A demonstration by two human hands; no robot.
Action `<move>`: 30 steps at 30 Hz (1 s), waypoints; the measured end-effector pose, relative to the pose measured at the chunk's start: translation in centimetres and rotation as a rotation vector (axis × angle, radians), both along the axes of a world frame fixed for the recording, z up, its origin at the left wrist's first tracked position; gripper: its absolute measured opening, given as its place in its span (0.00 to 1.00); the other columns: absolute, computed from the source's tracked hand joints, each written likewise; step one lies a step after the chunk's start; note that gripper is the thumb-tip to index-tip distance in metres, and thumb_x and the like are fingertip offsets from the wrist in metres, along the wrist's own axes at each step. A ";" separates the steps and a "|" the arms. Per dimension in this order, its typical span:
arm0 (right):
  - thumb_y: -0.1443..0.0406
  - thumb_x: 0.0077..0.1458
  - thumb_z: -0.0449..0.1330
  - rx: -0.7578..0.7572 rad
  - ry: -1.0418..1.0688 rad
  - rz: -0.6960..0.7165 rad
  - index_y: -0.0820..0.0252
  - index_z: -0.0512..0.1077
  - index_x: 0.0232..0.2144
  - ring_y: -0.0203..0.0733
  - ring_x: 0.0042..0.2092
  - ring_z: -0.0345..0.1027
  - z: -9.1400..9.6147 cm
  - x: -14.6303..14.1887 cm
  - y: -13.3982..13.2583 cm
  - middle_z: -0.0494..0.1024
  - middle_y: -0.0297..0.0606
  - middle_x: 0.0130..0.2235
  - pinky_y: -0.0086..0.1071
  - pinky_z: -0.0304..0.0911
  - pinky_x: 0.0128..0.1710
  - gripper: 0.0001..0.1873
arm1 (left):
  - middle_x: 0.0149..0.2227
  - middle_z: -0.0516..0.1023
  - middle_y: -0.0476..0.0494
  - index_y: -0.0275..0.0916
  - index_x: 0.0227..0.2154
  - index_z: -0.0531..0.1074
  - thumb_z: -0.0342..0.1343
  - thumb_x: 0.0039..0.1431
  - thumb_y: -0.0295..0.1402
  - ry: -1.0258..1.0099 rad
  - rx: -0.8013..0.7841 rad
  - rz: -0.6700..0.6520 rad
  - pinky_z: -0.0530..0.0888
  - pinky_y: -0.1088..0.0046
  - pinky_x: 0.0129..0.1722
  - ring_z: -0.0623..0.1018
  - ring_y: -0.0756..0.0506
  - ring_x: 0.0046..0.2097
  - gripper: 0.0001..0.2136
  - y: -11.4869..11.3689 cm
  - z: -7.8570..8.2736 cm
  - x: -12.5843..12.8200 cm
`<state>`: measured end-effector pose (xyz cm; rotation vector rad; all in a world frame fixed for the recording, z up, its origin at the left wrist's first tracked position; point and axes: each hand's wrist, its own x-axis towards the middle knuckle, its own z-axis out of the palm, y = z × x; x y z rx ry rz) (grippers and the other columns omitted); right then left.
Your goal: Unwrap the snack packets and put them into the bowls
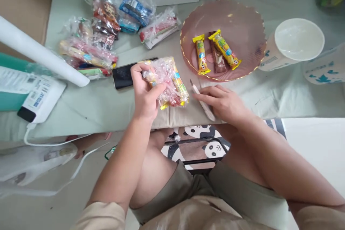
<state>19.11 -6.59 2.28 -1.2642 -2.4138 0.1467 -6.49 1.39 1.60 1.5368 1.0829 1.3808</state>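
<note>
Packet (174, 75) in left hand (145, 97), knife (207, 110) by right hand (229, 103)

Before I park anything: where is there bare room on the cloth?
Bare cloth runs right of the right hand, between the paper cups and the table's front edge. A smaller patch lies between the phone, the white device and that edge. Crowded: packets behind the phone; the middle, with bagged snacks in the left hand and a pen-like tool.

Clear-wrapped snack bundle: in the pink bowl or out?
Out: the left hand holds the snack bundle left of the pink bowl, outside its rim.
</note>
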 end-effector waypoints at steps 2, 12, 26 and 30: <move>0.80 0.60 0.50 0.038 0.047 -0.037 0.54 0.74 0.62 0.46 0.51 0.77 0.2 -0.1 0.1 0.82 0.44 0.54 0.39 0.73 0.48 0.33 | 0.44 0.68 0.44 0.51 0.47 0.56 0.57 0.58 0.61 0.053 -0.034 -0.015 0.77 0.59 0.43 0.74 0.43 0.42 0.26 -0.3 0.4 0.2; 0.42 0.66 0.55 -0.055 0.669 0.037 0.56 0.65 0.60 0.47 0.43 0.72 2.2 -4.0 -2.8 0.76 0.47 0.46 0.42 0.75 0.37 0.32 | 0.43 0.65 0.44 0.53 0.50 0.59 0.52 0.49 0.75 0.116 0.073 -0.296 0.76 0.61 0.38 0.74 0.42 0.41 0.37 -2.0 0.4 1.2; 0.62 0.65 0.60 0.037 0.548 -0.259 0.53 0.74 0.45 0.49 0.56 0.68 1.7 -6.8 -2.1 0.65 0.46 0.56 0.46 0.74 0.49 0.06 | 0.45 0.70 0.47 0.53 0.49 0.60 0.53 0.62 0.62 -0.014 -0.189 -0.250 0.75 0.65 0.36 0.75 0.46 0.42 0.23 -2.2 1.0 0.8; 0.65 0.67 0.59 0.093 0.478 -0.199 0.50 0.77 0.43 0.46 0.51 0.73 2.1 -7.0 -1.8 0.75 0.43 0.49 0.43 0.73 0.46 0.07 | 0.44 0.72 0.48 0.49 0.47 0.61 0.49 0.69 0.59 -0.013 -0.218 -0.117 0.77 0.65 0.39 0.77 0.47 0.42 0.19 -2.3 -0.4 -0.2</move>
